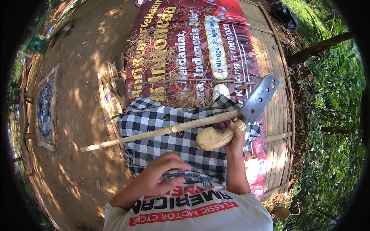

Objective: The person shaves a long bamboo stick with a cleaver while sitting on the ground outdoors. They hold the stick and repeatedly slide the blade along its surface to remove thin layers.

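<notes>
A single head-worn fisheye view looks steeply down from close above the person's lap, facing forward over a bamboo platform. The platform's far edge bends toward the top rim. A dirt yard fills the left, greenery the right.

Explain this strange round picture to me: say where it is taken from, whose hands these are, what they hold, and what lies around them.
The picture comes from a wide fisheye camera worn on a person's head, looking down, so straight edges bend. There is no machine here, only two bare hands. The right hand grips the pale wooden handle of a broad cleaver-like knife. Its blade meets a long split bamboo strip, which lies across a black-and-white checked cloth on the lap. The left hand rests on the person's shirt, holding nothing. Ahead, a red printed banner scattered with dry shavings covers a woven bamboo platform.
</notes>
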`<action>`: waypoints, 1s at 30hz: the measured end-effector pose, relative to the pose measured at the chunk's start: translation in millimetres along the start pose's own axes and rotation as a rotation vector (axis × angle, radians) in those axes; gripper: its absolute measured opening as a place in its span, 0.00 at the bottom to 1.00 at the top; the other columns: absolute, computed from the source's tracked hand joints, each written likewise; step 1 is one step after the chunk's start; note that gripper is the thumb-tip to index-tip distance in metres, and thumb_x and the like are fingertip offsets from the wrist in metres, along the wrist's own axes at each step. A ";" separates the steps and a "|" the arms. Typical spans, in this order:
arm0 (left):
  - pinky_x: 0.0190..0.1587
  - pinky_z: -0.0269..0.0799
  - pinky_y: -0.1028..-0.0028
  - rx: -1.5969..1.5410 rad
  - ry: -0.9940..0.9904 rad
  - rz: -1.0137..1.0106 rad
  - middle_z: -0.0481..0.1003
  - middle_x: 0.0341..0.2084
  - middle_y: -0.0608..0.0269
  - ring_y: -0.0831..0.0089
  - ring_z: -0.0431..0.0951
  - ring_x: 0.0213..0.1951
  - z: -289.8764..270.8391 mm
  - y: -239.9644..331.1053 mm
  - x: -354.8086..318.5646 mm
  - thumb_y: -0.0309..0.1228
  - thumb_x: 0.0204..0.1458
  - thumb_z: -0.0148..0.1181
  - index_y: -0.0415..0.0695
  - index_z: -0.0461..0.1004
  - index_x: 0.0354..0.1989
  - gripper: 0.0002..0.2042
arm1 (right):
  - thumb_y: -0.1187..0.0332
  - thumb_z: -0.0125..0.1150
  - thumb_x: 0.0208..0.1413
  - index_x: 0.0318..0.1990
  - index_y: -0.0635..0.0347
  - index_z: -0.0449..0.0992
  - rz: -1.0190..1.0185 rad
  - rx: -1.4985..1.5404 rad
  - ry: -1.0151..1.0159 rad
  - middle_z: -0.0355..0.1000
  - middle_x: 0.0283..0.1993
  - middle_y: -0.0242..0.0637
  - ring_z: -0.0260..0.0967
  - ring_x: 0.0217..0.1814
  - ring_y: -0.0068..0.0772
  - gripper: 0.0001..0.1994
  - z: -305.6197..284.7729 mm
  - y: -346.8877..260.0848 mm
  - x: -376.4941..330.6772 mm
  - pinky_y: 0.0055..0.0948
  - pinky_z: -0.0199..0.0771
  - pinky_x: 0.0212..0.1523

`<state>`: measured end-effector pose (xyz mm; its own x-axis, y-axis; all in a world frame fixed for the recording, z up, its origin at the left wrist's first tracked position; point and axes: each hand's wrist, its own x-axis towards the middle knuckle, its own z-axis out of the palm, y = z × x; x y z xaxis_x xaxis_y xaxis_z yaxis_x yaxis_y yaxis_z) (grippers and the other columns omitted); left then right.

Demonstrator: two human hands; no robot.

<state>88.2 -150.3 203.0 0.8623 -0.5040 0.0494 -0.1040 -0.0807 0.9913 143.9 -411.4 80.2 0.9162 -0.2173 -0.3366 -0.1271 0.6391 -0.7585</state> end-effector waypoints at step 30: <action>0.42 0.69 0.60 0.911 0.255 -0.618 0.70 0.34 0.60 0.58 0.73 0.39 -116.1 -118.6 -84.4 0.35 0.37 0.73 0.48 0.72 0.45 0.24 | 0.72 0.55 0.52 0.43 0.56 0.66 0.014 0.014 -0.061 0.65 0.61 0.41 0.61 0.64 0.38 0.11 -20.4 -10.4 21.4 0.43 0.58 0.65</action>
<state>85.4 1.7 95.4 0.9564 0.0213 -0.2913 0.1425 -0.9047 0.4015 157.1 -437.7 69.5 0.9360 -0.1631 -0.3120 -0.1350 0.6521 -0.7460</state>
